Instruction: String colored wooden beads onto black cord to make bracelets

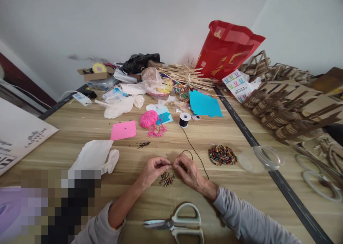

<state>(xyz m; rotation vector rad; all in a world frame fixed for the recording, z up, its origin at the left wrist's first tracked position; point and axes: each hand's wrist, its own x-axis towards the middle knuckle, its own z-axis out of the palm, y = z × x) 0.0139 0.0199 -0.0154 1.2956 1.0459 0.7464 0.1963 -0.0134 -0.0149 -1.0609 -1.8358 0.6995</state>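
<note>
My left hand [154, 169] and my right hand [188, 170] meet fingertip to fingertip over the table, both in a pinch. A thin dark bit shows between them; the left fingers hide what they hold. Black cord [193, 148] runs from a spool [184, 120], and a loop of it goes in behind my right hand, which appears to grip it. Just below the fingertips lies a small pile of multicoloured beads [167, 179]. Scissors [173, 224] with pale handles lie nearer me, blades pointing left. A heap of strung beads [222, 155] sits to the right.
Farther back are small black pieces [144, 144], a pink card [123, 130], pink yarn [149, 119] and blue paper [205, 104]. White paper [91, 154] lies left. A clear plastic container [252, 160] stands right, near wooden models [278, 111]. A red bag [227, 53] stands behind.
</note>
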